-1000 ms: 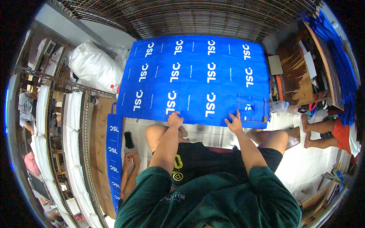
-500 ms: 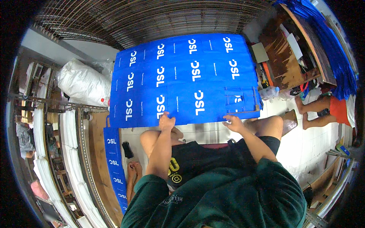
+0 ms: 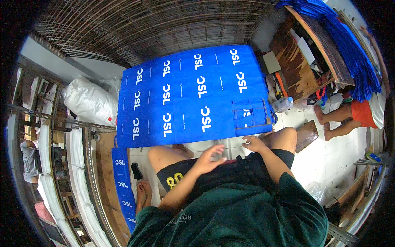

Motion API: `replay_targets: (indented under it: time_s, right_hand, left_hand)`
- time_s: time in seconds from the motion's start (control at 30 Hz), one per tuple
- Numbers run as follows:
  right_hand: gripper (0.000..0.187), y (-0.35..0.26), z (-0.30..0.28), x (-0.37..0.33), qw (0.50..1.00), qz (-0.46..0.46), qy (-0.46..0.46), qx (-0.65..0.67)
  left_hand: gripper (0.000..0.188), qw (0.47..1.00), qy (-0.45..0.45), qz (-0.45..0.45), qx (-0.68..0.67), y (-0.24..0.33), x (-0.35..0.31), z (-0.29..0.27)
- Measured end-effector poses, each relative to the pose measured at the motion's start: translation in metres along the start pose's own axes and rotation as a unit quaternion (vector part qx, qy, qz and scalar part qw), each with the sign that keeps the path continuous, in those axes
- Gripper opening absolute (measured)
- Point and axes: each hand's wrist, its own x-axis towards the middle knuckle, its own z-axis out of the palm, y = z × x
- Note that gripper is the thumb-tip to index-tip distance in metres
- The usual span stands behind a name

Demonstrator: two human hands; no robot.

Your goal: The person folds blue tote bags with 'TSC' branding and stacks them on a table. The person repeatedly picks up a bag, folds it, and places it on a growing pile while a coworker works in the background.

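A broad blue printed fabric sheet point(image 3: 181, 96) with rows of white lettering lies flat over a low work surface in front of me. On its near right corner rests a thin rectangular frame point(image 3: 269, 120) with cross bars, the blue print showing inside it. My left hand point(image 3: 210, 159) is off the sheet, over my lap, with thumb and fingers apart and nothing in it. Just short of the sheet's near edge hovers my right hand point(image 3: 254, 144), its fingers loosely bent and apart, holding nothing that I can see.
A strip of the same blue material point(image 3: 120, 173) hangs at left beside shelves of white stacked sheets point(image 3: 80, 164). A filled clear plastic bag point(image 3: 88, 99) lies at far left. A wooden cabinet point(image 3: 302, 61) and plastic bottle point(image 3: 283, 105) stand right, near another person's legs point(image 3: 339, 119).
My left hand has let go of the sheet's near edge and drawn back to the right over my lap. My right hand has moved slightly down, away from the edge.
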Motion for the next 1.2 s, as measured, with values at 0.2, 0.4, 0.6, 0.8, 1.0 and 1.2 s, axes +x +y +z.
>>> replay_targets:
  time_s: [0.2,0.4,0.6,0.8,1.0,1.2]
  right_hand:
    - [0.04,-0.005,-0.056,-0.009,0.957,0.003,0.281,0.067]
    - [0.03,0.046,-0.142,-0.072,0.819,0.123,0.554,-0.085]
    - [0.057,0.148,-0.089,-0.108,0.711,0.187,0.427,0.526]
    - [0.061,0.064,-0.093,-0.136,0.662,0.132,0.306,0.671]
    - [0.054,0.172,-0.081,-0.143,0.727,0.155,0.337,0.578]
    - [0.072,0.128,-0.109,-0.123,0.792,0.184,0.269,0.516]
  left_hand:
    - [0.05,0.994,-0.06,-0.069,0.056,-0.052,0.022,0.016]
    - [0.054,0.987,-0.032,-0.089,0.128,-0.056,0.019,0.015]
    - [0.058,0.984,-0.069,-0.088,0.136,-0.065,0.023,0.021]
    - [0.057,0.98,-0.081,-0.099,0.151,-0.057,0.019,0.02]
    - [0.059,0.973,-0.103,-0.107,0.175,-0.054,0.027,0.02]
    - [0.058,0.981,-0.084,-0.093,0.149,-0.067,0.023,0.02]
